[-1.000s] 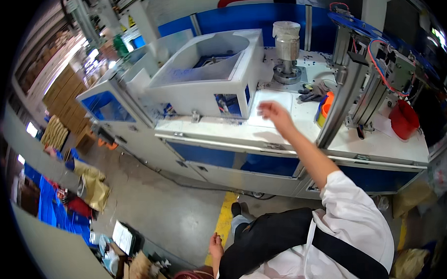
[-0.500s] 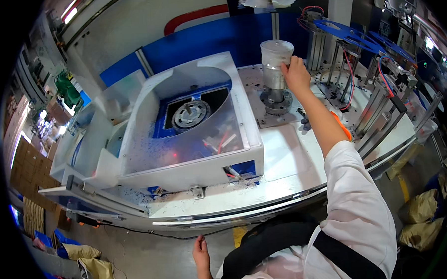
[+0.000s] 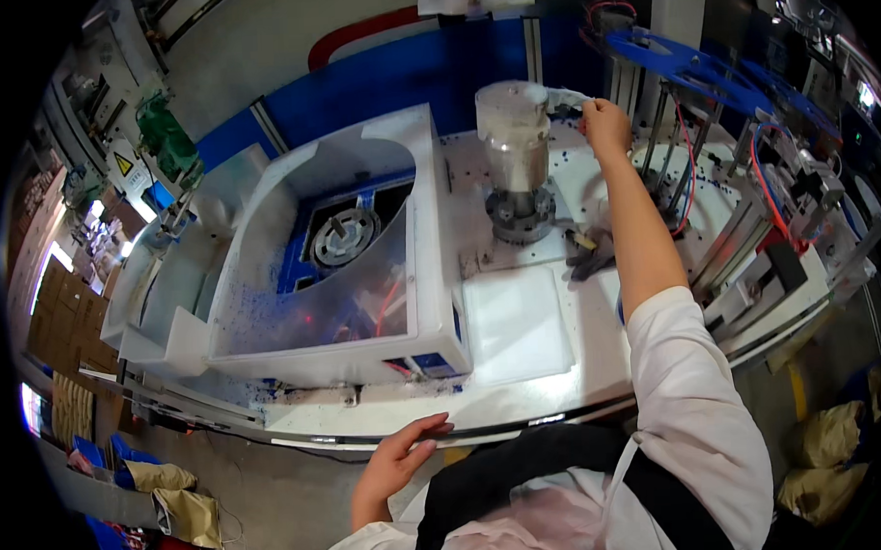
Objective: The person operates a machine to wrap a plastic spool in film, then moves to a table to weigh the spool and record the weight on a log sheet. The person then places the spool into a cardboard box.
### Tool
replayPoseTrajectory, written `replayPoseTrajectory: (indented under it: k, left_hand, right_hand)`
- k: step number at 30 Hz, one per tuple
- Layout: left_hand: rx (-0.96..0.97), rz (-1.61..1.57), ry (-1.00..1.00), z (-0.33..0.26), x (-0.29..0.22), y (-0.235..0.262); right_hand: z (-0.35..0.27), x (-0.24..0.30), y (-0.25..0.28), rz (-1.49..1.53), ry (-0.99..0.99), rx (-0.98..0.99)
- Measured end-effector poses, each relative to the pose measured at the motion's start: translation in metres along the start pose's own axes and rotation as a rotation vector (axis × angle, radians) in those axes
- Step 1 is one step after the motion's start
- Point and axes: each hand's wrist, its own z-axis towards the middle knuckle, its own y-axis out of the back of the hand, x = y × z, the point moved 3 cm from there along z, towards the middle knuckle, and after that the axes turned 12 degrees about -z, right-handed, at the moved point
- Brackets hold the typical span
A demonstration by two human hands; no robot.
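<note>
A metal cylinder [image 3: 519, 154] with a cloudy whitish top stands upright on a round metal base [image 3: 520, 219] on the white worktable. From its top edge a thin, pale translucent strip [image 3: 567, 97] stretches right to my right hand [image 3: 606, 128]. The fingers of that hand are closed on the strip's end. My left hand [image 3: 400, 464] hangs near the table's front edge, its fingers apart and nothing in it. A dark glove-like bundle [image 3: 590, 254] lies on the table between the cylinder's base and my right forearm.
Left of the cylinder stands a white open-topped housing [image 3: 336, 353] around a metal disc [image 3: 346, 238]. A white flat sheet [image 3: 516, 321] lies on the table. To the right are metal posts, hoses and a blue curved plate [image 3: 682, 58]. Dark pellets are scattered about.
My right hand has moved right, away from the cylinder, and the pale strip now stretches between them. My left hand has risen toward the table edge. The whole view has shifted.
</note>
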Motion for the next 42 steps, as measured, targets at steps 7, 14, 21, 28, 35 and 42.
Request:
replayPoseTrajectory:
  k: [7, 14, 21, 28, 35, 42]
  left_hand:
    - [-0.184, -0.17, -0.032, 0.006, 0.01, -0.031]
    - [-0.147, -0.184, -0.037, 0.014, -0.014, -0.026]
    - [-0.022, -0.187, -0.191, 0.021, -0.043, 0.005]
    - [0.266, -0.324, -0.08, 0.026, -0.046, 0.01]
    - [0.592, -0.11, -0.25, 0.055, -0.068, 0.007]
    - [0.413, -0.228, -0.257, 0.051, -0.06, -0.002]
  right_hand:
    - [0.073, 0.067, -0.046, 0.481, -0.027, 0.242]
    - [-0.042, 0.2, -0.071, 0.462, 0.653, 0.856]
    - [-0.194, 0.123, -0.007, 0.218, 0.601, 0.486]
    - [-0.208, -0.073, 0.051, 0.185, -0.037, -0.191]
    - [-0.137, 0.037, 0.031, 0.131, 0.388, -0.239]
    - [-0.061, 0.082, 0.01, 0.191, 0.603, -0.046]
